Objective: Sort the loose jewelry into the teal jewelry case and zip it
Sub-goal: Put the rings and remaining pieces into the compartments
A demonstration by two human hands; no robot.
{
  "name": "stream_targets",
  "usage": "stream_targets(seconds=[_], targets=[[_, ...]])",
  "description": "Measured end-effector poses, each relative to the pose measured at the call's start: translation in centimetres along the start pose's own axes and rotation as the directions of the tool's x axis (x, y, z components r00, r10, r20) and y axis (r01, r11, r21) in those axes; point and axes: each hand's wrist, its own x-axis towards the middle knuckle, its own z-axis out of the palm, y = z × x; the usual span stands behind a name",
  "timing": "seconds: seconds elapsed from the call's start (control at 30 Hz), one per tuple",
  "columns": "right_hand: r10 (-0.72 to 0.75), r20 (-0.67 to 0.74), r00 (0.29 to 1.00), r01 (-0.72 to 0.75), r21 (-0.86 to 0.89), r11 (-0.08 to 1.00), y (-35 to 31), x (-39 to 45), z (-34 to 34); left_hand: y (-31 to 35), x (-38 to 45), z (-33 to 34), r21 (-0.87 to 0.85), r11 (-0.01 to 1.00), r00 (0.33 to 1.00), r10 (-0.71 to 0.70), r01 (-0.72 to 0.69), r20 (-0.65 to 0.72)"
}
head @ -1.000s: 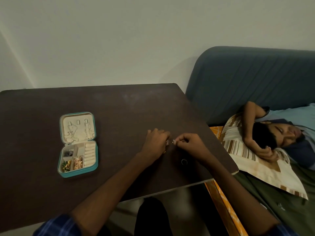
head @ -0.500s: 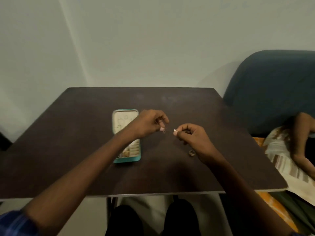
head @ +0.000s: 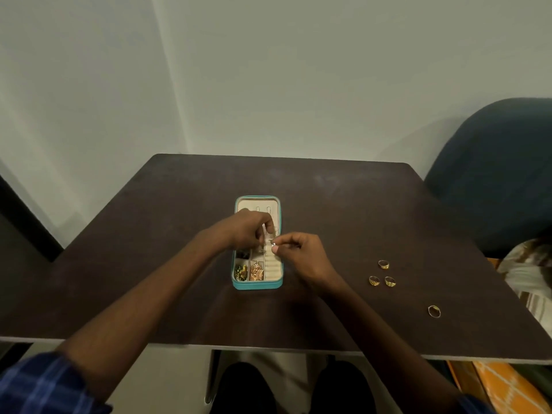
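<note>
The teal jewelry case (head: 257,284) lies open in the middle of the dark table (head: 328,210), its cream lid flat behind the tray. Front compartments hold green-gold and rose-gold pieces. My left hand (head: 246,230) and my right hand (head: 301,253) hover together over the case's middle, fingers curled. My right hand pinches a small silver piece (head: 272,242) at its fingertips; what my left hand holds is too small to tell. Several gold rings lie loose on the table to the right: one ring (head: 383,264), a pair (head: 381,281) below it, and one ring (head: 434,311) nearer the edge.
A dark blue sofa back (head: 501,174) stands at the right of the table. A striped pillow (head: 531,282) shows at the right edge, orange fabric (head: 507,389) below it. My knees sit under the table's front edge.
Both hands moved left from the bare table to above the open case. The view swung left, bringing the case to the centre and the loose rings into sight.
</note>
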Motion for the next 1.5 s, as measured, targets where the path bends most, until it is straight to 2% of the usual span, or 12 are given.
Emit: stream_targets(seconds=[0.17, 0.57, 0.7, 0.8, 0.9, 1.03, 1.27, 1.5], targets=[[0.018, -0.003, 1.0, -0.018, -0.063, 0.998, 0.2, 0.2, -0.2, -0.5, 0.3, 0.6, -0.008, 1.0, 0.998, 0.009, -0.009, 0.063], [-0.02, -0.028, 0.999, 0.014, -0.218, 0.976, 0.1, 1.1, 0.3, -1.0, 0.9, 1.6, 0.113, 0.993, 0.998, 0.009, -0.016, 0.057], [-0.023, -0.008, 1.0, 0.02, -0.246, 0.969, 0.0, 1.2, 0.8, -1.4, 0.7, 1.8, 0.069, 0.997, 0.998, 0.034, -0.037, 0.052], [-0.034, 0.013, 0.999, 0.037, -0.302, 0.953, -0.2, 1.6, 1.2, -2.0, 0.0, 1.5, -0.002, 0.998, 0.998, 0.064, -0.064, -0.018], [-0.064, 0.04, 0.997, 0.075, -0.392, 0.917, -0.3, 2.1, 1.8, -2.7, -0.7, 0.8, -0.082, 0.994, 0.991, 0.059, -0.069, -0.118], [-0.1, 0.086, 0.991, 0.131, -0.532, 0.836, -0.3, 2.8, 2.8, -3.8, -1.7, 0.0, -0.079, 0.993, 0.972, 0.065, -0.085, -0.228], [-0.172, 0.113, 0.979, 0.198, -0.741, 0.642, 0.0, 3.0, 4.3, -4.5, -2.8, 0.4, -0.118, 0.991, 0.979, 0.04, -0.064, -0.201], [-0.193, 0.104, 0.976, 0.203, -0.766, 0.61, -0.2, 3.0, 4.1, -4.0, -2.8, 0.7, -0.139, 0.989, 0.979, 0.023, -0.052, -0.204]])
